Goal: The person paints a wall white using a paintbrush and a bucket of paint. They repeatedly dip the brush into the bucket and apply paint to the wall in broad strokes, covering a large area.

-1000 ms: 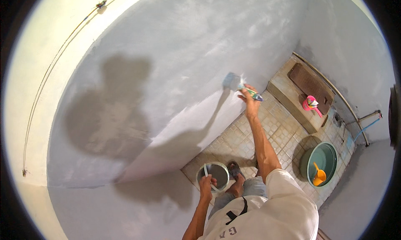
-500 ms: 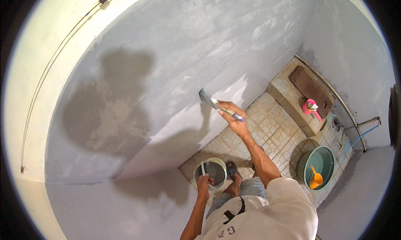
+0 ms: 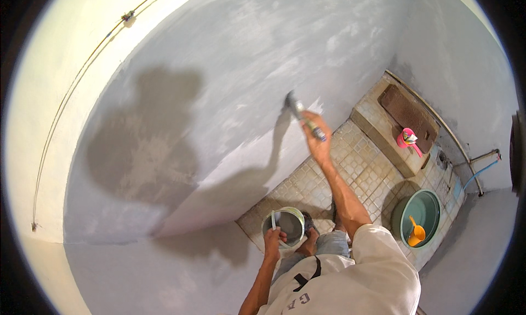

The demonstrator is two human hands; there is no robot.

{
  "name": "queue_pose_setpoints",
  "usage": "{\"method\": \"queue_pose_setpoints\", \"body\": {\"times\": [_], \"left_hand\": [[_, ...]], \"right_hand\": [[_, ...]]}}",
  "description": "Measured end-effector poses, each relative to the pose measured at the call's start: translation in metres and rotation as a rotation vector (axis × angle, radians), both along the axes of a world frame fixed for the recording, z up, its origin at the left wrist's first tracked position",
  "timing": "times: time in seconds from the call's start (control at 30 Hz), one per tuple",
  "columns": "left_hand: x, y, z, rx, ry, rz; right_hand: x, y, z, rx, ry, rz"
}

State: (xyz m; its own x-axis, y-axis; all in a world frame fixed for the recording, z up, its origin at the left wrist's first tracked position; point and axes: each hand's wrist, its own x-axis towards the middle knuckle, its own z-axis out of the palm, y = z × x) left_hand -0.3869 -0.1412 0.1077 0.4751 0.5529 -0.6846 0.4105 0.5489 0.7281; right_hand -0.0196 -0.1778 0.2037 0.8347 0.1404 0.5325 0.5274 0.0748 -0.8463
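Note:
A paintbrush [image 3: 306,120] is in my right hand [image 3: 318,135], its fingers wrapped round the handle. The dark bristles touch the grey-painted wall [image 3: 241,84], close to a paler band [image 3: 241,164] low on it. Lower down, my left hand [image 3: 274,241] grips the light strip-like handle of a paint bucket [image 3: 298,211]. Grey paint fills part of this bucket, which hangs or stands beside my feet; I cannot tell which. Motion slightly blurs the brush and right hand.
Pale tiles cover the floor [image 3: 350,156]. A raised tiled ledge [image 3: 378,137] carries a brown board [image 3: 405,112] and a pink dipper [image 3: 406,137]. On the right stands a green basin [image 3: 402,216] with an orange dipper [image 3: 416,235] inside. A pipe with a blue hose [image 3: 482,173] runs along the right wall.
My right hand has swept the brush rightward and up along the wall, and grey now covers part of the pale patch there. The bucket and left hand have shifted slightly right.

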Motion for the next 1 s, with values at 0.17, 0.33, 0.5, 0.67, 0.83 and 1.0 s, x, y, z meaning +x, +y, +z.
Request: {"method": "queue_pose_setpoints", "body": {"times": [0.17,0.33,0.5,0.67,0.83,1.0], "left_hand": [[0.0,0.001,0.0,0.0,-0.008,-0.03],[0.0,0.002,-0.001,0.035,0.02,-0.053],[0.01,0.0,0.011,0.059,-0.019,-0.077],[0.034,0.006,0.025,0.091,-0.06,-0.149],[0.055,0.014,0.063,0.032,-0.17,-0.191],[0.062,0.014,0.111,0.017,-0.303,-0.273]], "right_hand": [[-0.063,0.008,0.027,-0.065,0.058,0.442],[-0.048,-0.02,0.02,0.052,0.356,0.469],[-0.042,-0.103,-0.011,0.134,0.714,0.218],[-0.095,-0.153,-0.002,0.031,0.999,0.239],[-0.126,-0.154,0.03,-0.555,0.608,0.297],[-0.155,-0.122,0.064,-0.836,0.487,0.367]]}}
